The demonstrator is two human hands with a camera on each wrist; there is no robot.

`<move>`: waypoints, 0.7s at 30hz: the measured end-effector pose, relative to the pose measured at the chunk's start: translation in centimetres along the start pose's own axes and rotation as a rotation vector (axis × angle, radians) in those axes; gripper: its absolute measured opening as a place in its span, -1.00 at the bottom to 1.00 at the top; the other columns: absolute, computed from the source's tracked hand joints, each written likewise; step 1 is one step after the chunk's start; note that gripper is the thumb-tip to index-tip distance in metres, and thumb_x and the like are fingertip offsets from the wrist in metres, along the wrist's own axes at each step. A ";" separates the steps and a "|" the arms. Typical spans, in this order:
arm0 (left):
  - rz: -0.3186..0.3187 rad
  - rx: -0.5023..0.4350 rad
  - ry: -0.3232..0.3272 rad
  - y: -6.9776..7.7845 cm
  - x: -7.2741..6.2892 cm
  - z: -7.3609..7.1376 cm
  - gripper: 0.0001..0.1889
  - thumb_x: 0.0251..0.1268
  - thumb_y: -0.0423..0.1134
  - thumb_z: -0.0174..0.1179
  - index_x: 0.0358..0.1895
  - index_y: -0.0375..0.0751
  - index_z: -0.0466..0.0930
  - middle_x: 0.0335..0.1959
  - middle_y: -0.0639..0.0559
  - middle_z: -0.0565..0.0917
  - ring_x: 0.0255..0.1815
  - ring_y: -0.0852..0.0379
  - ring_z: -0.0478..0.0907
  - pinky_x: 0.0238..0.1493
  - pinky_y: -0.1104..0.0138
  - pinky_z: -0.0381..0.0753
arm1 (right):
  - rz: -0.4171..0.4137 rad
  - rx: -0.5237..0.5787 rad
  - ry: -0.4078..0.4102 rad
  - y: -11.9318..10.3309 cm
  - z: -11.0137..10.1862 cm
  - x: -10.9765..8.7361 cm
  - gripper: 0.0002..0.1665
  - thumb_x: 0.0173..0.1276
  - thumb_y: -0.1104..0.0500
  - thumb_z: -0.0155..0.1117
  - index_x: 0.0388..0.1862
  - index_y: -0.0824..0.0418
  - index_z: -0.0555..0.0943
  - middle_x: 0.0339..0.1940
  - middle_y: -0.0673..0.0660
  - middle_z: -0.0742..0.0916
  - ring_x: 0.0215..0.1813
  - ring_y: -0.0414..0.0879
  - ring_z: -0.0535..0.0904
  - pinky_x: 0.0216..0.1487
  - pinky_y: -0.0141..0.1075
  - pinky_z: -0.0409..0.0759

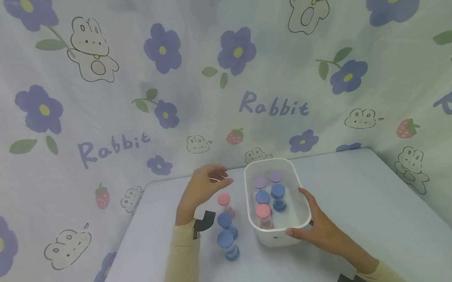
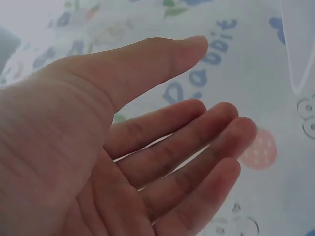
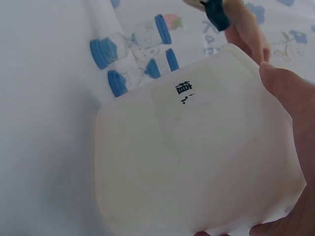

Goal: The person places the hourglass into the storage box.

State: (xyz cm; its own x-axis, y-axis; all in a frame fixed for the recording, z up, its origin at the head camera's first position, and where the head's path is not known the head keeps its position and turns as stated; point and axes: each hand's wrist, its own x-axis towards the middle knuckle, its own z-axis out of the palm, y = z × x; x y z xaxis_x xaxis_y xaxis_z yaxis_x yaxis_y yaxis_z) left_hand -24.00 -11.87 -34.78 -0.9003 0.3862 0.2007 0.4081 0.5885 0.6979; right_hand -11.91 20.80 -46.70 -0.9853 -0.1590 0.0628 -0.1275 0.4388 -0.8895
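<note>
My right hand (image 1: 326,230) grips the near right corner of a white plastic bin (image 1: 275,239), thumb at the front rim and fingers along the right side. Inside the bin stand several small sand timers: two with purple caps (image 1: 275,177), two with blue caps (image 1: 278,191) and a pink one (image 1: 263,211). My left hand (image 1: 203,187) hovers left of the bin, its fingers relaxed and holding nothing. Below it, a pink sand timer (image 1: 224,199) stands on the table. Two blue sand timers (image 1: 225,238) stand nearer to me, in line with it.
The white table (image 1: 349,186) runs back to a hanging cloth (image 1: 193,87) printed with flowers, rabbits and the word "Rabbit". Dark wrist straps (image 1: 205,222) sit over the sleeves.
</note>
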 end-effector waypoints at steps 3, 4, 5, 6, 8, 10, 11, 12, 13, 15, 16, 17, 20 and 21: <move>0.019 -0.015 0.051 -1.7 -1.0 -0.5 -0.61 0.25 -0.14 0.47 0.10 -0.17 0.71 -0.03 -0.12 0.80 -0.03 0.03 0.76 0.08 0.17 0.79 | -0.005 0.012 0.002 0.0 0.0 0.0 0.41 0.18 -0.11 0.60 0.71 -0.06 -0.22 0.64 0.38 0.22 0.49 0.36 0.40 0.38 0.27 0.55; 0.018 -0.021 0.063 -2.2 -1.2 -0.5 -0.63 0.24 -0.16 0.47 0.08 -0.18 0.72 -0.04 -0.12 0.80 -0.03 0.02 0.77 0.08 0.17 0.79 | -0.009 0.016 0.003 0.0 0.0 0.0 0.41 0.18 -0.11 0.60 0.71 -0.06 -0.22 0.64 0.39 0.23 0.49 0.36 0.41 0.38 0.27 0.55; 0.012 -0.031 0.071 -2.7 -1.4 -0.5 -0.64 0.24 -0.16 0.47 0.07 -0.19 0.72 -0.04 -0.13 0.80 -0.03 0.01 0.77 0.08 0.17 0.79 | -0.014 0.018 0.004 0.0 0.0 0.0 0.41 0.18 -0.09 0.60 0.71 -0.06 -0.22 0.63 0.39 0.23 0.48 0.37 0.41 0.37 0.27 0.56; 0.001 -0.043 0.078 -3.3 -1.6 -0.5 -0.64 0.24 -0.16 0.48 0.06 -0.20 0.72 -0.05 -0.11 0.80 -0.03 0.01 0.77 0.08 0.17 0.79 | -0.021 0.018 0.006 0.0 0.0 0.0 0.42 0.18 -0.08 0.61 0.71 -0.05 -0.22 0.63 0.40 0.24 0.48 0.37 0.41 0.37 0.28 0.56; -0.026 -0.070 0.078 -4.3 -1.9 -0.2 -0.63 0.23 -0.15 0.48 0.07 -0.19 0.72 -0.04 -0.10 0.80 -0.01 0.00 0.77 0.11 0.16 0.79 | -0.029 0.016 0.005 0.0 0.0 0.0 0.42 0.18 -0.07 0.61 0.71 -0.05 -0.22 0.62 0.41 0.24 0.47 0.38 0.41 0.35 0.29 0.57; -0.046 -0.097 0.075 -5.4 -2.2 0.2 -0.61 0.23 -0.14 0.49 0.09 -0.19 0.72 -0.02 -0.10 0.80 0.01 -0.01 0.76 0.14 0.12 0.77 | -0.031 0.018 0.005 0.0 0.0 0.0 0.43 0.18 -0.05 0.61 0.71 -0.05 -0.23 0.61 0.42 0.25 0.47 0.38 0.42 0.35 0.29 0.57; -0.054 -0.107 0.073 -5.9 -2.3 0.4 -0.59 0.23 -0.13 0.49 0.10 -0.18 0.71 -0.01 -0.11 0.80 0.02 -0.02 0.76 0.16 0.10 0.76 | -0.029 0.019 0.005 -0.1 0.0 0.0 0.43 0.18 -0.05 0.61 0.71 -0.06 -0.22 0.61 0.41 0.26 0.47 0.38 0.42 0.34 0.29 0.57; -0.058 -0.113 0.070 -6.3 -2.3 0.6 -0.58 0.22 -0.13 0.50 0.11 -0.18 0.71 0.01 -0.12 0.80 0.03 -0.03 0.76 0.18 0.07 0.75 | -0.023 0.017 0.006 -0.1 0.0 -0.1 0.43 0.17 -0.06 0.61 0.71 -0.07 -0.22 0.61 0.41 0.26 0.47 0.37 0.43 0.35 0.28 0.58; -0.059 -0.116 0.067 -6.7 -2.3 0.7 -0.57 0.22 -0.12 0.50 0.12 -0.18 0.70 0.02 -0.12 0.80 0.04 -0.04 0.76 0.19 0.05 0.75 | -0.021 0.015 0.005 -0.1 0.0 -0.1 0.43 0.17 -0.06 0.61 0.71 -0.08 -0.23 0.61 0.41 0.27 0.47 0.38 0.43 0.35 0.28 0.58; -0.055 -0.118 0.063 -7.5 -2.1 1.0 -0.55 0.22 -0.12 0.50 0.13 -0.19 0.70 0.03 -0.15 0.79 0.05 -0.07 0.76 0.20 0.03 0.74 | -0.019 0.013 0.004 -0.1 0.0 -0.1 0.43 0.18 -0.06 0.61 0.71 -0.09 -0.23 0.60 0.41 0.27 0.46 0.37 0.43 0.34 0.27 0.59; -0.053 -0.117 0.062 -7.9 -2.1 1.1 -0.55 0.21 -0.11 0.50 0.14 -0.19 0.69 0.04 -0.15 0.79 0.06 -0.08 0.76 0.21 0.02 0.74 | -0.019 0.012 0.004 -0.1 0.0 -0.1 0.43 0.18 -0.06 0.61 0.71 -0.08 -0.23 0.60 0.41 0.27 0.46 0.38 0.44 0.33 0.27 0.59; -0.051 -0.115 0.059 -8.2 -1.9 1.2 -0.54 0.21 -0.10 0.50 0.15 -0.20 0.69 0.05 -0.16 0.78 0.07 -0.09 0.75 0.21 0.01 0.73 | -0.019 0.009 0.004 -0.1 -0.1 0.0 0.42 0.18 -0.06 0.61 0.71 -0.09 -0.23 0.60 0.42 0.27 0.46 0.38 0.43 0.33 0.27 0.60; -0.064 -0.122 0.036 -9.3 -1.8 1.3 -0.50 0.21 -0.09 0.50 0.18 -0.20 0.67 0.09 -0.17 0.77 0.10 -0.11 0.74 0.24 -0.02 0.71 | -0.021 0.008 0.001 -0.1 -0.1 0.0 0.42 0.19 -0.06 0.61 0.71 -0.08 -0.24 0.60 0.42 0.27 0.46 0.38 0.44 0.31 0.26 0.62; -0.078 -0.128 0.028 -9.6 -1.8 1.3 -0.48 0.21 -0.08 0.51 0.19 -0.20 0.66 0.10 -0.17 0.76 0.12 -0.11 0.73 0.26 -0.03 0.70 | -0.021 0.010 0.000 -0.1 -0.1 0.0 0.42 0.19 -0.06 0.61 0.71 -0.07 -0.24 0.60 0.42 0.27 0.46 0.38 0.44 0.31 0.26 0.61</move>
State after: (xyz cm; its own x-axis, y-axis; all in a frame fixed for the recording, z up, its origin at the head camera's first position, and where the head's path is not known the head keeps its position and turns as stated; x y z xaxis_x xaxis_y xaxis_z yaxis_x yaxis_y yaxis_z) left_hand -26.07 -17.29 -42.78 -0.9331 0.3218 0.1604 0.3157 0.5198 0.7938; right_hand -11.91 20.84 -46.59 -0.9823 -0.1686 0.0817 -0.1474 0.4266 -0.8924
